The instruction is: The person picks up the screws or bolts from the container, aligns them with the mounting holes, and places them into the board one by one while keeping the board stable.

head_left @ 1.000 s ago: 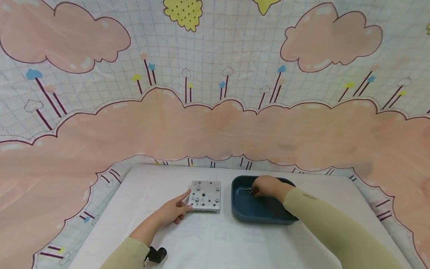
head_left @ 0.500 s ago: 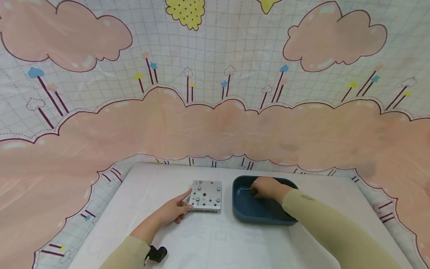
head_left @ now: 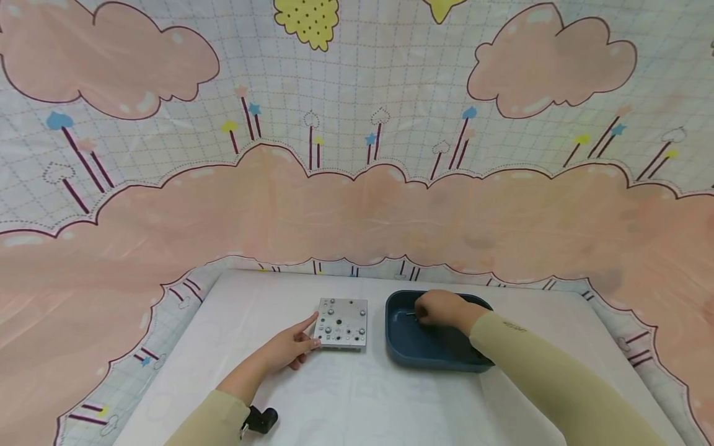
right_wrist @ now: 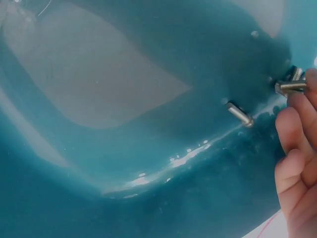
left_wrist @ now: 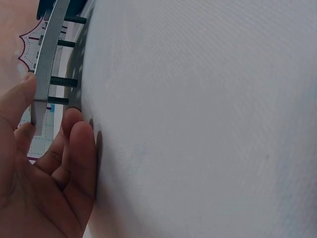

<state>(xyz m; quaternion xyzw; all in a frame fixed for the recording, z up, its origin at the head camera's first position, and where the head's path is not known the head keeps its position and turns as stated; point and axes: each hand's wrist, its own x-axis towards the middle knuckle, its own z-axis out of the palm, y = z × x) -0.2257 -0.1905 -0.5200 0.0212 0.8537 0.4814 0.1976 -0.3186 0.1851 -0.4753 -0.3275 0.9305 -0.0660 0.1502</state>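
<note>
My left hand (head_left: 289, 350) holds the left edge of a square silver metal plate (head_left: 350, 322) between index finger and thumb. Holes and several bolt heads dot its top. In the left wrist view, threaded bolt shanks (left_wrist: 64, 81) stick out below the plate (left_wrist: 48, 62), and the other fingers curl beside it near the table. My right hand (head_left: 440, 308) reaches into a dark blue tray (head_left: 395, 354). There, in the right wrist view, its fingertips pinch a metal bolt (right_wrist: 291, 86). A second bolt lies close behind it, partly hidden. Another loose bolt (right_wrist: 240, 115) lies on the tray floor.
The white table (head_left: 357, 409) carries the plate at the middle and the tray to its right. A small black object (head_left: 262, 420) sits by the left sleeve. A patterned cloth (head_left: 357, 217) hangs behind the table and surrounds its sides.
Inside the tray, my right hand has shifted slightly to the left. The left hand and the plate stay where they were.
</note>
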